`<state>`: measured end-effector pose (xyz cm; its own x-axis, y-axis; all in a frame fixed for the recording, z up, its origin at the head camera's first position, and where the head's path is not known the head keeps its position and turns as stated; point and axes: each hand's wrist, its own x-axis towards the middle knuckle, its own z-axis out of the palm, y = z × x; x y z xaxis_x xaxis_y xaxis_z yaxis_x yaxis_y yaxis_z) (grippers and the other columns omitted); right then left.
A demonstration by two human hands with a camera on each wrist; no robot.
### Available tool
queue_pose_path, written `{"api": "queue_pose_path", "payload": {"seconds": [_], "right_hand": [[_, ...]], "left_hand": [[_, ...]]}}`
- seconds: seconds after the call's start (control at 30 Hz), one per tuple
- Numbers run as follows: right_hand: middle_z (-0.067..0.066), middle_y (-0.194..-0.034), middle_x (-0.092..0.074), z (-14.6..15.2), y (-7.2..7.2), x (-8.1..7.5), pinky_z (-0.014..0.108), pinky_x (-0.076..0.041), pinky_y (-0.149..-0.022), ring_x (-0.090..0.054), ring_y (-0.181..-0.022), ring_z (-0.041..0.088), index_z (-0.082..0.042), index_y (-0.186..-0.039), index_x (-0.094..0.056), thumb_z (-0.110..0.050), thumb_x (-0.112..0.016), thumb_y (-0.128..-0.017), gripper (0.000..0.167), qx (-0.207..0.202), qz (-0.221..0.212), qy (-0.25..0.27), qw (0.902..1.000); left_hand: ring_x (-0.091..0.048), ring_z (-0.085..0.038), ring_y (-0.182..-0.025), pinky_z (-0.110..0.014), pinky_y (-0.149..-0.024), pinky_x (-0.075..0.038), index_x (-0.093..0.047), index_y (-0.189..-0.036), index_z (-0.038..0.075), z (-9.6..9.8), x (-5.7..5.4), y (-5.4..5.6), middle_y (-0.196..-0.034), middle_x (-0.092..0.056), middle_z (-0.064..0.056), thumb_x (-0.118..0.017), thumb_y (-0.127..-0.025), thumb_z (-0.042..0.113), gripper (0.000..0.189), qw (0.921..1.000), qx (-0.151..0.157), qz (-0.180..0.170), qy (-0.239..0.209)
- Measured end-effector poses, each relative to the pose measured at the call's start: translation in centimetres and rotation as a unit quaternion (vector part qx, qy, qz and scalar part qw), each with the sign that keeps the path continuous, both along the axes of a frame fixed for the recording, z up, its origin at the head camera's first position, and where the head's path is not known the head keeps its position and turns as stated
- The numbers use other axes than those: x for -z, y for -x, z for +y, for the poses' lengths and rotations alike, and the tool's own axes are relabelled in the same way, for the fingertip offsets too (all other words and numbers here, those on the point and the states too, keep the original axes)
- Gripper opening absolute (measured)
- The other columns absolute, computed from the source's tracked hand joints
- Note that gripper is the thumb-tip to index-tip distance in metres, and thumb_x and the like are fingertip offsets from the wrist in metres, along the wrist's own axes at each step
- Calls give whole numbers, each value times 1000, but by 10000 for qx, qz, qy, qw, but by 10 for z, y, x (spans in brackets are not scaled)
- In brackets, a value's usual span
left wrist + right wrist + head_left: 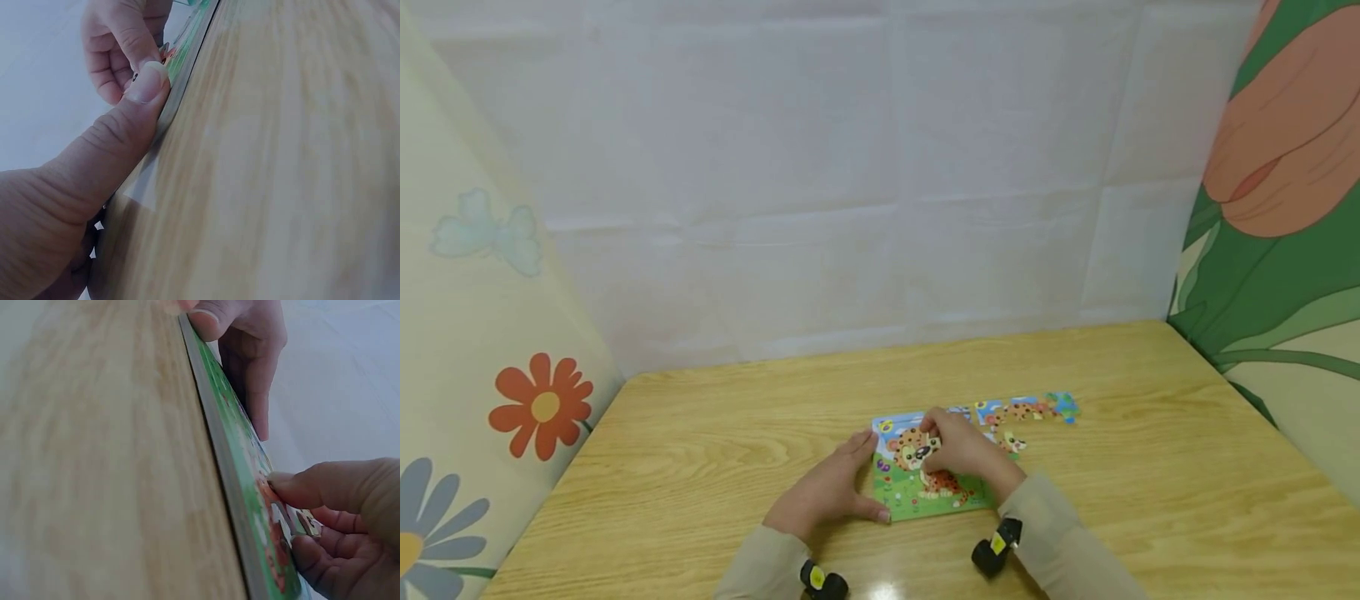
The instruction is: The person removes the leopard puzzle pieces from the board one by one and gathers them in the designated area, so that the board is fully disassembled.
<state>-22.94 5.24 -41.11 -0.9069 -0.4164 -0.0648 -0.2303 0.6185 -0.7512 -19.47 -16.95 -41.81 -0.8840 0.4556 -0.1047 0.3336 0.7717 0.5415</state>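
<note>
A jigsaw puzzle board (904, 503) with a cartoon leopard on green grass lies flat on the table. My left hand (831, 487) rests against its left side; the thumb (147, 84) presses the near left corner and the straight fingers lie along the left edge. Over the leopard's face, my right hand (968, 452) pinches a small puzzle piece (307, 522) between thumb and fingers, close over the board. That hand hides the board's upper right part.
Several puzzle pieces (1021, 410) lie in a row beyond the board's far right corner. Another puzzle piece (1012, 442) shows beside the right hand. The wooden table (715, 458) meets a white cloth backdrop (820, 267), with painted panels on both sides.
</note>
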Motion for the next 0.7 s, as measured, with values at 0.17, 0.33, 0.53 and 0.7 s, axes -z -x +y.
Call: {"api": "queue_pose_path", "payload": {"seconds": [0.17,0.33,0.53,0.7], "right_hand": [[11,-110,-57,0,-4,2,40,-49,-78,-53,-97,24,-6,-115,-56,-5,-73,-73,46,47,178,104,9998],[17,-115,-58,-1,-7,4,32,-46,-64,-52,-74,18,-8,-117,-57,-3,-69,-73,45,95,296,164,9994],[22,-113,-60,0,-8,10,27,-40,-55,-52,-66,16,-8,-118,-57,-4,-65,-76,42,269,387,385,9981],[13,-85,-61,2,-5,18,25,-40,-51,-47,-60,14,-6,-118,-57,-4,-64,-78,40,599,114,1016,9930]], "left_hand": [[-17,-37,-139,-50,-113,-20,-26,-144,-2,-1,-1,-1,-152,-19,-18,-81,-59,46,112,10000,19,13,-22],[-17,-37,-139,-51,-113,-20,-25,-144,-3,-1,-2,-1,-152,-19,-18,-81,-59,47,113,10000,36,-19,-32],[-17,-37,-139,-50,-113,-20,-25,-144,-3,-1,-1,0,-152,-19,-18,-80,-59,47,113,10000,65,8,19],[-17,-37,-139,-50,-113,-20,-25,-144,-3,-1,-1,0,-152,-19,-18,-80,-59,49,113,10000,90,-7,25]]}}
